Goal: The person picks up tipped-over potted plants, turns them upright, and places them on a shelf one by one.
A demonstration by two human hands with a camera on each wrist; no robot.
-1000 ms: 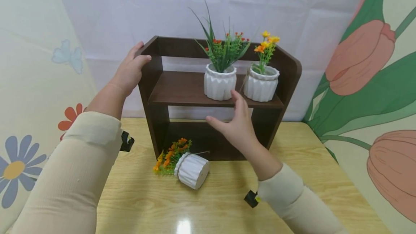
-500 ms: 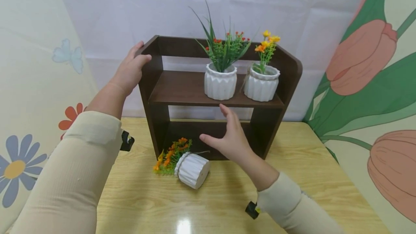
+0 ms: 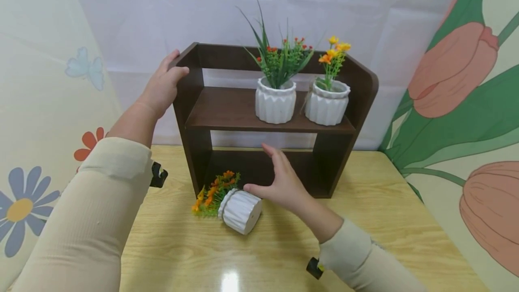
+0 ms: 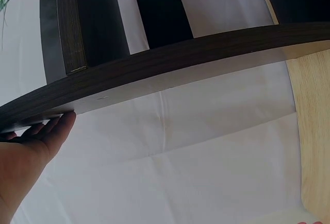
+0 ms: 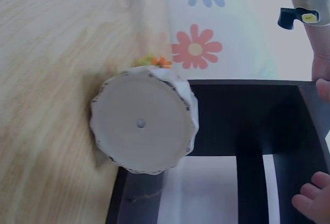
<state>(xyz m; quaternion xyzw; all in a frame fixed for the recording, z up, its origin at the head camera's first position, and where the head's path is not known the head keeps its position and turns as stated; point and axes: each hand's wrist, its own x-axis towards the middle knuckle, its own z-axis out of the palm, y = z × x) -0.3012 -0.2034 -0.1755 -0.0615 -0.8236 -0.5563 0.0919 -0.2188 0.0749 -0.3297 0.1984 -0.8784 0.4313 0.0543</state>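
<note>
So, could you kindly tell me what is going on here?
A person's left hand holds one side of a dark shelf. The open right hand is beside a tipped white pot with orange flowers, not gripping it. That pot lies on the table; a red-flowered pot and a yellow-flowered pot stand upright on the shelf's upper level.

in the right wrist view, see orange flowers (image 5: pixel 161 62) mostly hidden behind the pot (image 5: pixel 142 116). in the left wrist view, see left hand (image 4: pixel 27 162) cut by left edge.

The table (image 3: pixel 186 256) looks like glossy wood, the shelf (image 3: pixel 223 108) smooth wood, the pots (image 3: pixel 239 212) ridged ceramic.
</note>
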